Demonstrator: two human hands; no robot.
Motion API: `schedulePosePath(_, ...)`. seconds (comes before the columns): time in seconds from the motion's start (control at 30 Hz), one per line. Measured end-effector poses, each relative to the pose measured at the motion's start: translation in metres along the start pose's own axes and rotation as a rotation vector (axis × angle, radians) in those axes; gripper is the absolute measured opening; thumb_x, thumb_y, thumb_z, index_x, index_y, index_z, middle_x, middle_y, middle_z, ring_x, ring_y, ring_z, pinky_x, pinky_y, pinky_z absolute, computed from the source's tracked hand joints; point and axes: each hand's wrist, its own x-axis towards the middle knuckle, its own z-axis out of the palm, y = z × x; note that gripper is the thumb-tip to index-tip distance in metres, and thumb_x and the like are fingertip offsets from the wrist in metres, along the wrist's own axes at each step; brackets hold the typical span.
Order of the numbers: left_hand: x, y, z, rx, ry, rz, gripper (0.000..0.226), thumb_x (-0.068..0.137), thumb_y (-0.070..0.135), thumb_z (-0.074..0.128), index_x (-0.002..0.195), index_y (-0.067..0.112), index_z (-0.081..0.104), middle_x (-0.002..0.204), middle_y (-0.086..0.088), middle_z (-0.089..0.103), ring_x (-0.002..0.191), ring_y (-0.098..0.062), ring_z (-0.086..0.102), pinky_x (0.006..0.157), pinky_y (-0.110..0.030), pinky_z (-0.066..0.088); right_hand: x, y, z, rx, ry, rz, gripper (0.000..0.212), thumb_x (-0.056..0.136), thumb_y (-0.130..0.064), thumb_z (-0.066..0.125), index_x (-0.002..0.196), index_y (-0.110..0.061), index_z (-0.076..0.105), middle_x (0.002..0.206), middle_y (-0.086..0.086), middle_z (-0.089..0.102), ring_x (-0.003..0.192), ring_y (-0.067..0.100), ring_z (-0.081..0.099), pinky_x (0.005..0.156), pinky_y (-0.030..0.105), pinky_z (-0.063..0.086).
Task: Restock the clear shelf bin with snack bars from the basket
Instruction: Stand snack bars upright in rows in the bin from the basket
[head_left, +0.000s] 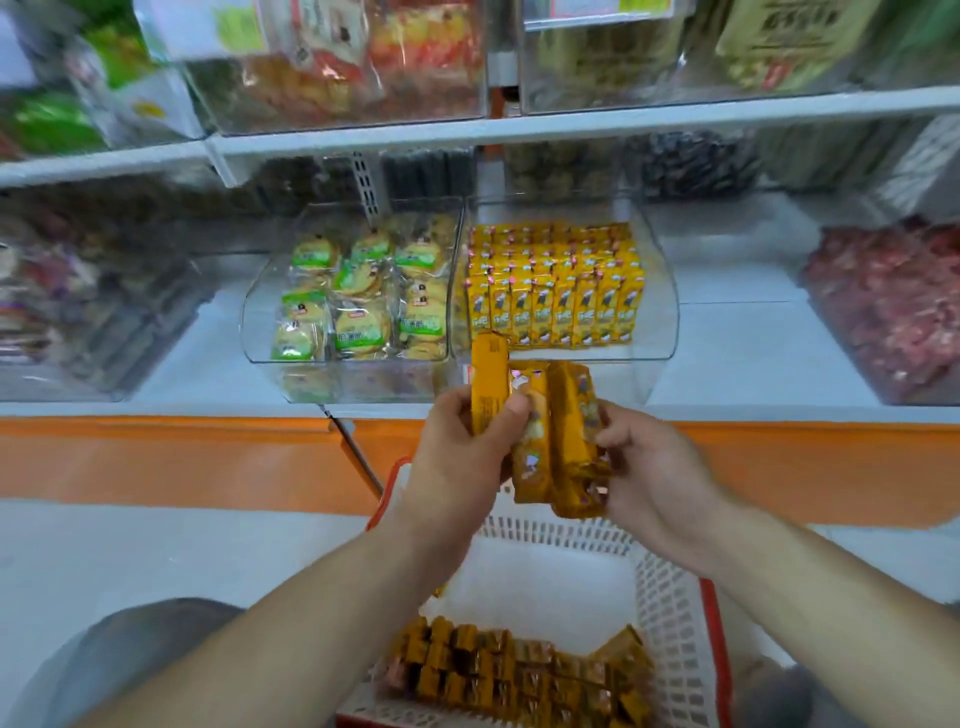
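Your fingers (517, 413) are curled on both hands: the left hand (457, 447) pinches one glossy yellow foil snack bar (488, 384) upright, the right hand (654, 467) grips a tilted bunch of bars (569, 436), just before the curved clear bin (662, 312). More bars (519, 670) lie in the white lattice basket (670, 597) below, its near edge cut off; wrapper print blurs.

Bright, even light, v. soft shadows. Wide-angle bends the shelf (571, 129) at my view's edges. Upper bins (337, 67) & sides blurred; centre sharper.
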Motion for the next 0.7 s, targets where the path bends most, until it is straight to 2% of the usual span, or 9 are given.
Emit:
schedulePosePath(0.07, -0.004, -0.003, 0.004, 0.002, 0.054, 0.022, 0.031, 0.098, 0.03, 0.066, 0.115, 0.003, 0.066, 0.081, 0.0, 0.073, 0.078, -0.022, 0.072, 0.082, -0.052, 0.062, 0.003, 0.013, 0.004, -0.038, 0.077, -0.024, 0.047, 0.081, -0.008, 0.039, 0.125, 0.007, 0.05, 0.1, 0.023, 0.048, 0.093, 0.04, 0.048, 0.078, 0.049, 0.041)
schedulePosePath(0.13, -0.005, -0.003, 0.006, -0.013, 0.053, 0.001, 0.028, 0.099, 0.028, 0.064, 0.116, 0.005, 0.068, 0.089, -0.006, 0.076, 0.085, -0.026, 0.074, 0.087, -0.055, 0.061, 0.003, 0.016, 0.007, -0.07, 0.114, -0.05, 0.037, 0.09, -0.014, 0.043, 0.121, 0.001, 0.056, 0.1, 0.027, 0.056, 0.093, 0.041, 0.058, 0.077, 0.049, 0.049)
schedulePosePath(0.17, -0.009, -0.002, 0.008, 0.005, 0.048, -0.001, 0.027, 0.1, 0.028, 0.064, 0.116, 0.007, 0.069, 0.095, -0.01, 0.078, 0.091, -0.029, 0.075, 0.088, -0.054, 0.061, 0.003, 0.017, 0.009, -0.105, 0.133, -0.068, 0.03, 0.093, -0.021, 0.049, 0.117, -0.007, 0.063, 0.104, 0.026, 0.065, 0.096, 0.039, 0.065, 0.077, 0.047, 0.054)
schedulePosePath(0.23, -0.012, -0.005, 0.009, 0.049, 0.042, 0.004, 0.025, 0.1, 0.031, 0.063, 0.114, 0.012, 0.071, 0.1, -0.009, 0.079, 0.096, -0.026, 0.076, 0.089, -0.049, 0.061, 0.005, 0.022, 0.009, -0.181, 0.099, -0.111, 0.025, 0.089, -0.041, 0.065, 0.109, -0.028, 0.071, 0.108, 0.007, 0.075, 0.1, 0.026, 0.072, 0.082, 0.047, 0.058)
schedulePosePath(0.3, -0.012, -0.003, 0.007, 0.058, 0.049, 0.011, 0.024, 0.099, 0.034, 0.063, 0.111, 0.016, 0.073, 0.098, -0.004, 0.08, 0.095, -0.022, 0.076, 0.087, -0.043, 0.062, 0.007, 0.018, 0.012, -0.284, 0.071, -0.149, 0.039, 0.077, -0.055, 0.075, 0.111, -0.037, 0.07, 0.11, -0.001, 0.075, 0.103, 0.021, 0.072, 0.09, 0.048, 0.057)
schedulePosePath(0.37, 0.045, -0.01, 0.001, 0.09, 0.092, 0.001, 0.025, 0.099, 0.039, 0.062, 0.107, 0.019, 0.076, 0.097, -0.003, 0.08, 0.095, -0.021, 0.077, 0.084, -0.039, 0.063, 0.068, 0.013, 0.005, -0.307, 0.034, -0.153, 0.045, 0.074, -0.058, 0.078, 0.112, -0.036, 0.07, 0.11, -0.001, 0.076, 0.102, 0.02, 0.073, 0.091, 0.049, 0.057)
schedulePosePath(0.53, 0.053, -0.007, -0.005, 0.054, 0.021, -0.028, 0.029, 0.102, 0.043, 0.055, 0.103, 0.023, 0.076, 0.093, 0.002, 0.081, 0.085, -0.012, 0.078, 0.066, -0.021, 0.06, 0.077, 0.005, 0.008, -0.211, 0.087, -0.24, 0.05, 0.072, -0.053, 0.082, 0.113, -0.028, 0.07, 0.108, 0.003, 0.076, 0.099, 0.025, 0.074, 0.09, 0.052, 0.057)
schedulePosePath(0.6, 0.053, -0.007, -0.004, 0.054, -0.015, -0.015, 0.027, 0.103, 0.04, 0.053, 0.111, 0.023, 0.073, 0.094, 0.003, 0.08, 0.085, -0.012, 0.078, 0.066, -0.02, 0.06, 0.076, 0.004, 0.008, -0.196, 0.115, -0.249, 0.051, 0.073, -0.055, 0.08, 0.114, -0.026, 0.069, 0.108, 0.003, 0.076, 0.097, 0.026, 0.074, 0.09, 0.054, 0.057)
schedulePosePath(0.7, 0.051, -0.009, -0.003, 0.043, -0.049, 0.016, 0.021, 0.104, 0.036, 0.053, 0.121, 0.035, 0.065, 0.094, 0.013, 0.079, 0.085, -0.005, 0.076, 0.063, -0.016, 0.057, 0.075, 0.003, 0.007, -0.277, 0.136, -0.257, 0.053, 0.073, -0.063, 0.072, 0.115, -0.031, 0.067, 0.106, -0.006, 0.076, 0.095, 0.018, 0.074, 0.089, 0.048, 0.058)
